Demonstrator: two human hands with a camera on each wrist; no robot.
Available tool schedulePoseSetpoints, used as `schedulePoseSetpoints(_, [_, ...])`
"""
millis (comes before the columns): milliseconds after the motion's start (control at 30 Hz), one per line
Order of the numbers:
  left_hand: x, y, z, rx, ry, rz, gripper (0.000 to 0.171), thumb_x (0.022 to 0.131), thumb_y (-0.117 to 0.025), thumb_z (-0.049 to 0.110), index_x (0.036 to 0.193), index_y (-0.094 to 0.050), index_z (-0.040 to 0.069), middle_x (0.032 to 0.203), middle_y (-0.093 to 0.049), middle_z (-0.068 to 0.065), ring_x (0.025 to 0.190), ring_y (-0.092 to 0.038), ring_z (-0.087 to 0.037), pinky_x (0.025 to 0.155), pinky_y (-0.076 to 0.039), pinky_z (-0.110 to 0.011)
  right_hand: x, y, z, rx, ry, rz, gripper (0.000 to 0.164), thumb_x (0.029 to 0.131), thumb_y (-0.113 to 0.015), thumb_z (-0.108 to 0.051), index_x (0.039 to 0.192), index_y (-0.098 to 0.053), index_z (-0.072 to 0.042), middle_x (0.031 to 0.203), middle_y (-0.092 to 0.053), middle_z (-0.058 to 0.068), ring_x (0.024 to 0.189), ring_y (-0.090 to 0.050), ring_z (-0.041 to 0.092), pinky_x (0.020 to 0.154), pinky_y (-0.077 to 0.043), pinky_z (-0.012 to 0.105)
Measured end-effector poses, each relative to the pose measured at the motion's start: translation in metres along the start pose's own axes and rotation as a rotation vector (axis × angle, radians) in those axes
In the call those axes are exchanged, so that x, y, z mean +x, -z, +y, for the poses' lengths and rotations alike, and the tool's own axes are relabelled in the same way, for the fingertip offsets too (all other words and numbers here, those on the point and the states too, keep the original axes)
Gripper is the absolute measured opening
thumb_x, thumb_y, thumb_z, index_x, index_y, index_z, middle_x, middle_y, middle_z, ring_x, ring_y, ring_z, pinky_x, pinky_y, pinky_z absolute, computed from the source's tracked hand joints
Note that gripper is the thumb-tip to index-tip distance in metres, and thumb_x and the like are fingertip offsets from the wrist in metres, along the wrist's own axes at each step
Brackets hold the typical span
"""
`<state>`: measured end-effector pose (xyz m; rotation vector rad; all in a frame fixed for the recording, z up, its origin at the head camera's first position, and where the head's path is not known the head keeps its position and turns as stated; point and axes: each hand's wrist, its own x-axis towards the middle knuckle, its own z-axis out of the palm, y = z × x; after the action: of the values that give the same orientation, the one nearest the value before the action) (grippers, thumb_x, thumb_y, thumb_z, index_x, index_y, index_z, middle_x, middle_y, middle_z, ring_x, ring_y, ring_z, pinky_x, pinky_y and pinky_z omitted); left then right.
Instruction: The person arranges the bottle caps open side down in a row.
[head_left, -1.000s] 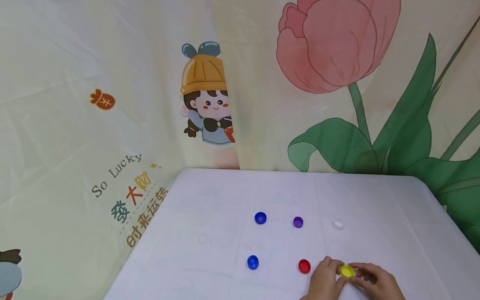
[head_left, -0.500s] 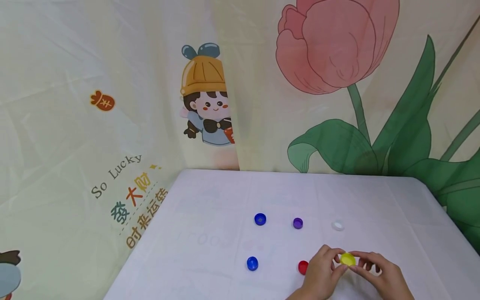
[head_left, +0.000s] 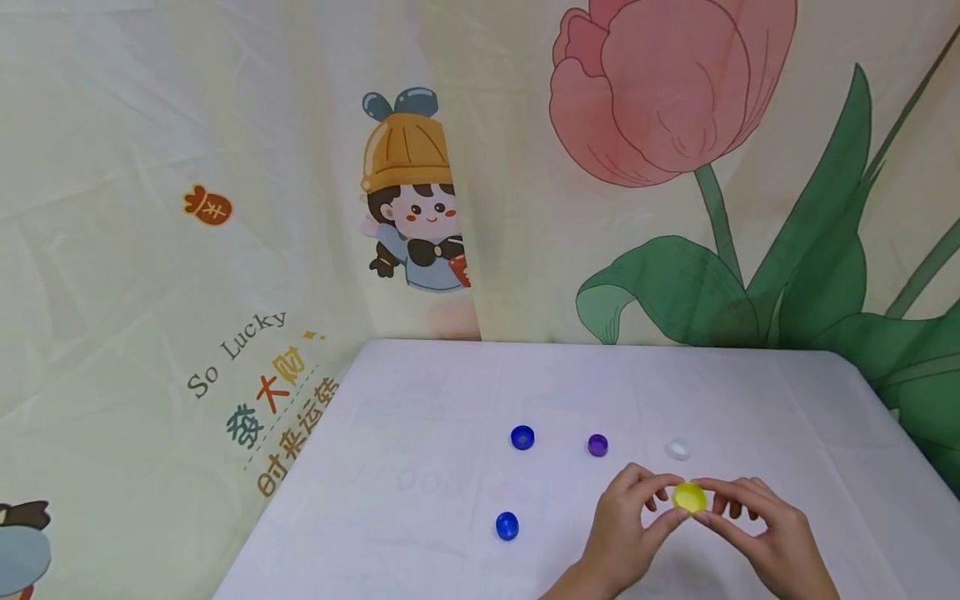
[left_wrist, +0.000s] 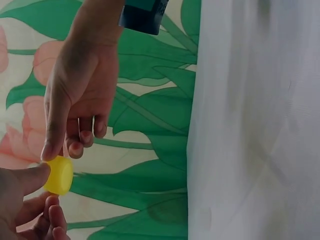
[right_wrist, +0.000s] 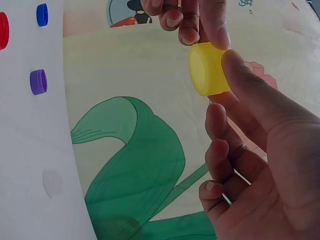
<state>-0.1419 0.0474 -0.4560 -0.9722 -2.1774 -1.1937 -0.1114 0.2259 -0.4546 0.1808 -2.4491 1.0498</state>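
A yellow bottle cap (head_left: 689,498) is held up above the table between both hands. My left hand (head_left: 626,521) pinches its left side between thumb and index finger. From the other side my right hand (head_left: 780,533) pinches it the same way, its other fingers loosely bent. In the right wrist view the yellow cap (right_wrist: 207,69) is seen from the side, with the thumbs near each other on it. A red cap (right_wrist: 3,31) lies on the table, cut by that view's edge; my left hand and wrist hide it in the head view.
On the white-covered table (head_left: 420,467) lie a dark blue cap (head_left: 522,437), a purple cap (head_left: 597,445) and a whitish clear cap (head_left: 678,449) in a back row. Nearer stands another blue cap (head_left: 507,526). A printed curtain (head_left: 525,250) hangs behind.
Both hands have lifted the yellow cap from near the table surface, moving up in the head view. The left hand has come over the red cap. The other caps stay put.
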Motion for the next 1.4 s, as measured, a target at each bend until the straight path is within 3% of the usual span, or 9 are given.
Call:
schedulePoseSetpoints(167, [0.001, 0.001, -0.001, -0.147, 0.128, -0.011, 0.026, 0.083, -0.070, 0.021, 0.106, -0.067, 0.011, 0.080, -0.053, 0.002, 0.066, -0.048, 0.001, 0.057, -0.040, -0.009, 0.001, -0.002, -0.003, -0.020, -0.011, -0.010, 0.032, 0.068, -0.081, -0.014, 0.099, -0.071, -0.017, 0.070, -0.051, -0.012, 0.068, -0.042, 0.007, 0.054, -0.037, 0.020])
schedulePoseSetpoints(233, [0.002, 0.000, -0.001, -0.253, 0.274, -0.037, 0.025, 0.082, -0.070, 0.024, 0.104, -0.068, 0.011, 0.076, -0.054, 0.004, 0.064, -0.048, 0.002, 0.055, -0.041, -0.012, 0.000, -0.002, -0.003, -0.022, -0.012, -0.010, 0.033, 0.068, -0.081, -0.014, 0.099, -0.071, -0.017, 0.070, -0.051, -0.012, 0.068, -0.041, 0.007, 0.054, -0.037, 0.021])
schedulePoseSetpoints(400, [0.004, -0.001, -0.001, -0.501, 0.747, -0.086, 0.020, 0.080, -0.072, 0.030, 0.091, -0.074, 0.013, 0.071, -0.056, 0.011, 0.063, -0.048, -0.001, 0.053, -0.037, -0.016, 0.001, -0.004, -0.003, -0.023, -0.006, -0.004, 0.032, 0.068, -0.082, -0.014, 0.098, -0.071, -0.019, 0.070, -0.052, -0.012, 0.068, -0.042, 0.008, 0.054, -0.037, 0.020])
schedulePoseSetpoints(467, [0.005, -0.002, -0.001, -0.547, 0.850, -0.081, 0.019, 0.078, -0.074, 0.029, 0.086, -0.075, 0.012, 0.071, -0.058, 0.010, 0.064, -0.049, -0.004, 0.053, -0.035, -0.018, 0.001, -0.004, -0.003, -0.024, -0.006, -0.006, 0.032, 0.068, -0.081, -0.015, 0.098, -0.071, -0.020, 0.071, -0.052, -0.013, 0.068, -0.042, 0.008, 0.054, -0.036, 0.020])
schedulePoseSetpoints(533, [0.005, -0.002, -0.001, -0.579, 0.892, -0.074, 0.018, 0.077, -0.075, 0.026, 0.082, -0.075, 0.009, 0.071, -0.060, 0.008, 0.065, -0.049, -0.005, 0.053, -0.035, -0.019, 0.001, -0.004, -0.002, -0.022, -0.003, -0.010, 0.032, 0.068, -0.081, -0.015, 0.098, -0.071, -0.021, 0.070, -0.052, -0.013, 0.068, -0.042, 0.008, 0.054, -0.037, 0.020])
schedulePoseSetpoints(867, [0.003, -0.004, -0.006, -0.616, 0.888, -0.085, 0.020, 0.077, -0.076, 0.023, 0.081, -0.074, 0.004, 0.074, -0.061, 0.005, 0.070, -0.052, -0.007, 0.058, -0.038, -0.022, 0.001, -0.006, -0.003, -0.022, -0.006, -0.032, 0.034, 0.067, -0.082, -0.016, 0.099, -0.070, -0.022, 0.069, -0.051, -0.014, 0.067, -0.041, 0.007, 0.053, -0.035, 0.021])
schedulePoseSetpoints(1067, [0.005, -0.003, -0.008, -0.565, 0.885, -0.108, 0.017, 0.076, -0.076, 0.024, 0.080, -0.075, 0.008, 0.070, -0.058, 0.007, 0.066, -0.050, -0.006, 0.055, -0.035, -0.020, 0.001, -0.007, -0.003, -0.036, -0.039, -0.043, 0.034, 0.068, -0.082, -0.019, 0.100, -0.070, -0.022, 0.069, -0.051, -0.013, 0.067, -0.041, 0.008, 0.053, -0.035, 0.022])
schedulePoseSetpoints(1167, [0.005, -0.002, -0.011, -0.508, 0.802, -0.111, 0.017, 0.076, -0.076, 0.025, 0.082, -0.076, 0.009, 0.067, -0.054, 0.009, 0.062, -0.048, -0.003, 0.051, -0.034, -0.018, 0.001, -0.009, -0.001, -0.043, -0.049, -0.051, 0.036, 0.068, -0.082, -0.021, 0.101, -0.069, -0.022, 0.070, -0.051, -0.012, 0.067, -0.041, 0.008, 0.053, -0.036, 0.023])
schedulePoseSetpoints(1400, [0.001, -0.002, -0.018, -0.298, 0.495, -0.048, 0.022, 0.076, -0.076, 0.029, 0.089, -0.076, 0.012, 0.067, -0.052, 0.010, 0.060, -0.045, 0.004, 0.051, -0.037, -0.015, 0.003, -0.010, 0.000, -0.078, -0.165, -0.143, 0.035, 0.071, -0.080, -0.028, 0.103, -0.070, -0.015, 0.072, -0.052, -0.008, 0.066, -0.042, 0.011, 0.053, -0.036, 0.022])
